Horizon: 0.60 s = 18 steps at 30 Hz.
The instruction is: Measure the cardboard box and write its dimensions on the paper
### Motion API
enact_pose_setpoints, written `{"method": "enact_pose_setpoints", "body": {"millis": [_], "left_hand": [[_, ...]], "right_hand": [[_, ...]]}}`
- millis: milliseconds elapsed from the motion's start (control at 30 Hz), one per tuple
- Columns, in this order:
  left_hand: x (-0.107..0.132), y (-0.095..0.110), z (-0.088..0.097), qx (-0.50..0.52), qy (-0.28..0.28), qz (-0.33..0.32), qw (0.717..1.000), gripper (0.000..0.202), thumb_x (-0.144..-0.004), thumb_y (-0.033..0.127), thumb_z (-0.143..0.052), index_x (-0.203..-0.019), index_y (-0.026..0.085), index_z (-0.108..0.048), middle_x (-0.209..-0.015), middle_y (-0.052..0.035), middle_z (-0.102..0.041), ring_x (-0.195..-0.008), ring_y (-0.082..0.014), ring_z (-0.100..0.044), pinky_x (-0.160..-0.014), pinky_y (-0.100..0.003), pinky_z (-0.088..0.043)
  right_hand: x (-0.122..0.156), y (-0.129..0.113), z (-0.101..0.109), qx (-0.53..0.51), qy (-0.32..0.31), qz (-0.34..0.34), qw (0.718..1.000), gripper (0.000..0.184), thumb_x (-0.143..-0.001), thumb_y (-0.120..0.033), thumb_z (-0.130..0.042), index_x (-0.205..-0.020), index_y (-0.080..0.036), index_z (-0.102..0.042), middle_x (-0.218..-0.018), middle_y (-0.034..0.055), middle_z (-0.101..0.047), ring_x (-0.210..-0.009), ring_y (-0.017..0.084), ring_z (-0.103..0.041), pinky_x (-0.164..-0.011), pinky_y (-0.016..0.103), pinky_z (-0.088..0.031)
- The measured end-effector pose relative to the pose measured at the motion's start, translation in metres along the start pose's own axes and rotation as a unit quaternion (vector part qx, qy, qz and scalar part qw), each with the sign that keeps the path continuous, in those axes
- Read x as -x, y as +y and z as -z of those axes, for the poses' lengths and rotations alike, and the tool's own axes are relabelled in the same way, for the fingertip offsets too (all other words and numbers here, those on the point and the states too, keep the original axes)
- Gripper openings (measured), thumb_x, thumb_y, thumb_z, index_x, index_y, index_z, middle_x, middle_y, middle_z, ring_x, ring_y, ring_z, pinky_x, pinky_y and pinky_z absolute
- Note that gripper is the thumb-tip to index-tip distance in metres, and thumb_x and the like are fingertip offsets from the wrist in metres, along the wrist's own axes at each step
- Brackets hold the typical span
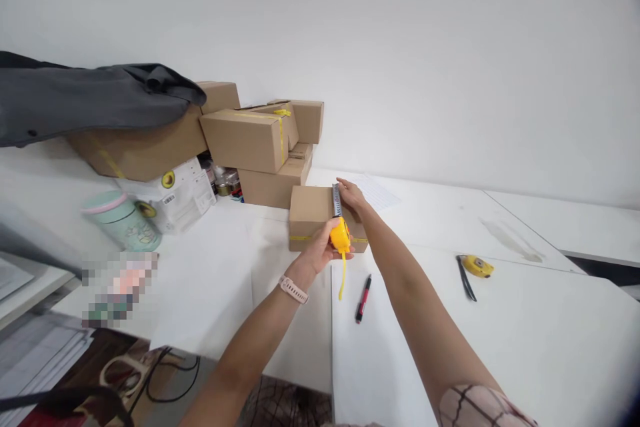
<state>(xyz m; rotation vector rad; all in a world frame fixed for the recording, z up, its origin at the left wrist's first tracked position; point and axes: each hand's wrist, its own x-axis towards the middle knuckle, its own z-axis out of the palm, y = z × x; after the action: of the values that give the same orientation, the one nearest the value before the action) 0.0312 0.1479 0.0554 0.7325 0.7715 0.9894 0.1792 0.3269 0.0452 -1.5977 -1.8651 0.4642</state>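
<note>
My left hand (320,248) is closed around a yellow tape measure (340,235), whose yellow wrist strap hangs down over the table. Its blade (336,200) is pulled out and lies across the top of a small cardboard box (311,203). At the box's far right side, my right hand (351,193) is by the blade's far end, with the thumb side near the tip. Whether those fingers pinch the blade is hard to make out. A yellow band runs around the box's lower side. Close to the box lies a red and black pen (364,299).
Stacked cardboard boxes (245,137) stand at the back left, with a dark grey garment (95,103) over some. A mint tumbler (123,220) is by a white box (175,197). Another yellow tape measure (477,265) with a black strap lies right. Paper (375,192) lies behind my right hand.
</note>
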Motion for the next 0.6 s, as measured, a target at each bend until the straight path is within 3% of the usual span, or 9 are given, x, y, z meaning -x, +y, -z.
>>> {"method": "enact_pose_setpoints", "body": {"millis": [133,300,600], "left_hand": [[-0.006,-0.008,-0.008,0.003,0.026,0.007,1.000,0.037,-0.085,0.050,-0.066,-0.094,0.014,-0.061,-0.081,-0.0065,-0.066,-0.065,-0.0174,-0.067,-0.067,-0.036,-0.060],[-0.006,-0.023,-0.011,0.005,0.042,0.008,0.999,0.042,-0.078,0.052,-0.073,-0.095,0.016,-0.059,-0.079,-0.0033,-0.064,-0.065,-0.0178,-0.067,-0.067,-0.037,-0.061],[-0.008,-0.033,-0.009,-0.004,0.019,-0.013,1.000,0.048,-0.074,0.056,-0.074,-0.096,0.016,-0.060,-0.082,-0.0050,-0.066,-0.064,-0.0170,-0.066,-0.071,-0.041,-0.063]], "right_hand": [[0.003,-0.008,-0.001,0.099,-0.038,0.014,0.994,0.053,-0.103,-0.041,-0.029,-0.149,-0.026,-0.051,-0.153,0.0045,-0.052,-0.139,0.024,-0.049,-0.119,0.041,-0.032],[-0.002,-0.014,-0.006,0.193,-0.073,0.009,0.978,0.050,-0.104,-0.037,-0.027,-0.145,-0.030,-0.053,-0.148,0.0034,-0.057,-0.134,0.022,-0.053,-0.113,0.039,-0.035],[-0.008,-0.010,-0.028,0.228,-0.028,-0.015,0.973,0.049,-0.102,-0.029,-0.028,-0.142,-0.028,-0.057,-0.144,0.0089,-0.060,-0.132,0.029,-0.051,-0.110,0.047,-0.033]]}}
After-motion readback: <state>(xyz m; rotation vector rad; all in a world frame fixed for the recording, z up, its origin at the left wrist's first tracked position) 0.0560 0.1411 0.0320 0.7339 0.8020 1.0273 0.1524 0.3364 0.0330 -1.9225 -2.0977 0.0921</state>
